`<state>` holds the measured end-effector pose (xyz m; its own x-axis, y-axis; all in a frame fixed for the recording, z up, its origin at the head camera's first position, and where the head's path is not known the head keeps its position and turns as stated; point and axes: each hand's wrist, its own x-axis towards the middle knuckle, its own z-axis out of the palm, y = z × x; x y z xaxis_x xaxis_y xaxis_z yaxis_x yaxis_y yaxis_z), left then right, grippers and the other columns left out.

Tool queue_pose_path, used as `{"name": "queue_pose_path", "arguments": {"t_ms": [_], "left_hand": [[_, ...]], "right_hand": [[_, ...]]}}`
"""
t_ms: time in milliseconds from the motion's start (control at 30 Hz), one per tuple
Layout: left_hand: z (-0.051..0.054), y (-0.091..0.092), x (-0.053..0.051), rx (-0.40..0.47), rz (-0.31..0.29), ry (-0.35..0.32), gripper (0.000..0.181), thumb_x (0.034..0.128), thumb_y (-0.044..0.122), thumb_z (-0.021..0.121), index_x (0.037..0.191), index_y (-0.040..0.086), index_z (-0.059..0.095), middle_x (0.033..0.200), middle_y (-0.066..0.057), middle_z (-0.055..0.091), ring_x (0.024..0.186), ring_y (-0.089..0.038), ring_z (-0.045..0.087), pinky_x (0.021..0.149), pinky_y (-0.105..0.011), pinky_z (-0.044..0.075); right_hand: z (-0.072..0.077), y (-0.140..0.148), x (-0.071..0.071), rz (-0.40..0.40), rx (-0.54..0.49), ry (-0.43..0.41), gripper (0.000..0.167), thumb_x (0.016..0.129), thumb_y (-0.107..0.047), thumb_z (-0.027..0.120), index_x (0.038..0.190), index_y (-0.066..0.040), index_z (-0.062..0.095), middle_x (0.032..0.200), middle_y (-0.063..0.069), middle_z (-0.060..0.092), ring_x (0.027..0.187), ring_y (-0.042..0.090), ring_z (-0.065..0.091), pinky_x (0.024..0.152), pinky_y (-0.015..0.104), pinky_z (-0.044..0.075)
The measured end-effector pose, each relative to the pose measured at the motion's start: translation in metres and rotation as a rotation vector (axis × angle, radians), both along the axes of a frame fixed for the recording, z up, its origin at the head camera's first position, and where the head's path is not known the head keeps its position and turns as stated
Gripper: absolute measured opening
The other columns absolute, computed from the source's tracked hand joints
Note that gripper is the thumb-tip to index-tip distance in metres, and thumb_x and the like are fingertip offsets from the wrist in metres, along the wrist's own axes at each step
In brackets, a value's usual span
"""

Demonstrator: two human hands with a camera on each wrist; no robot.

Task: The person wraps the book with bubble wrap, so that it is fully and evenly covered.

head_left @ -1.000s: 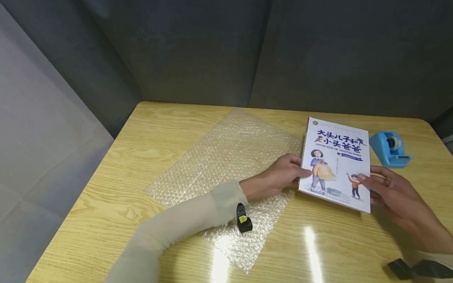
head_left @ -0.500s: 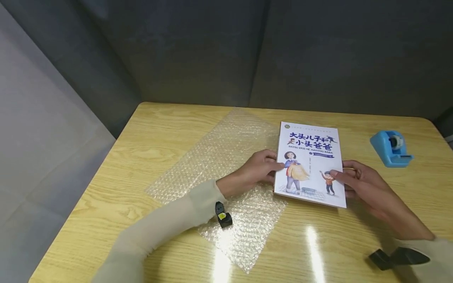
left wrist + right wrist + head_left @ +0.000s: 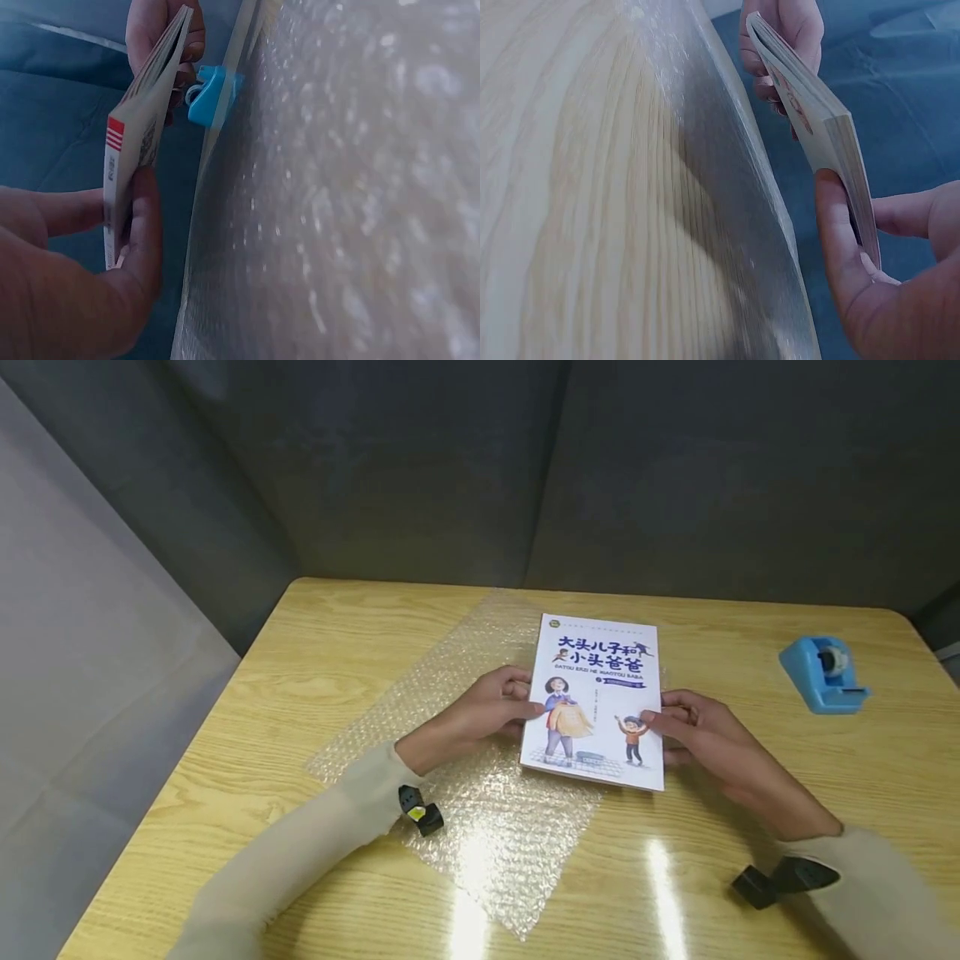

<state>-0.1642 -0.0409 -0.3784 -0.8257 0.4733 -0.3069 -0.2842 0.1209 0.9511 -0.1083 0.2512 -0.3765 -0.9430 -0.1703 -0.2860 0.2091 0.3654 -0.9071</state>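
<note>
A white paperback book [image 3: 600, 702] with a drawn cover is held face up above the table, between both hands. My left hand [image 3: 487, 710] pinches its left edge, thumb on the cover and fingers beneath. On the opposite edge, my right hand [image 3: 712, 735] grips it the same way. The left wrist view shows the book's spine [image 3: 112, 180] with red stripes, and the right wrist view its page edges [image 3: 851, 165]. Below and to the left lies a flat sheet of bubble wrap [image 3: 495, 835], which the book and left arm partly cover.
A blue tape dispenser [image 3: 825, 677] stands on the wooden table [image 3: 750, 893] at the right. Behind the table's far edge hangs a dark grey curtain [image 3: 420, 477]; a pale cloth [image 3: 97, 652] is at the left.
Both hands have carried the book leftward, from near the tape dispenser to over the right part of the bubble wrap. The wrap and dispenser have stayed in place.
</note>
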Motion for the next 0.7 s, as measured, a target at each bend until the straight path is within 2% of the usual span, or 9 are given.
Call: {"name": "queue_pose_path", "arguments": {"t_ms": [233,433,700], "left_hand": [[-0.005,-0.025,0.002,-0.012,0.027,-0.011,0.054,0.0974,-0.005,0.066,0.148,-0.003,0.046,0.119,-0.017,0.061,0.095,-0.024,0.068,0.083,-0.036,0.062],[-0.008,-0.046,0.004,-0.019,0.039,0.014,0.052,0.0992,-0.005,0.062,0.149,-0.005,0.048,0.122,-0.019,0.06,0.097,-0.026,0.07,0.086,-0.038,0.062],[-0.008,-0.07,0.005,-0.072,0.07,0.03,0.051,0.0988,-0.005,0.063,0.148,-0.007,0.048,0.119,-0.017,0.056,0.099,-0.025,0.068,0.085,-0.038,0.062]], "right_hand": [[0.003,-0.022,-0.004,0.06,-0.082,-0.005,0.047,0.109,-0.018,0.055,0.139,0.016,0.041,0.122,0.022,0.062,0.096,0.01,0.071,0.084,0.036,0.062],[0.001,-0.04,-0.011,0.092,-0.159,-0.038,0.04,0.107,-0.012,0.057,0.133,0.016,0.043,0.107,0.014,0.066,0.094,0.014,0.073,0.084,0.037,0.062],[-0.001,-0.062,-0.017,0.116,-0.155,-0.044,0.033,0.105,-0.006,0.059,0.126,0.015,0.045,0.1,0.012,0.064,0.088,0.016,0.072,0.079,0.036,0.063]]}}
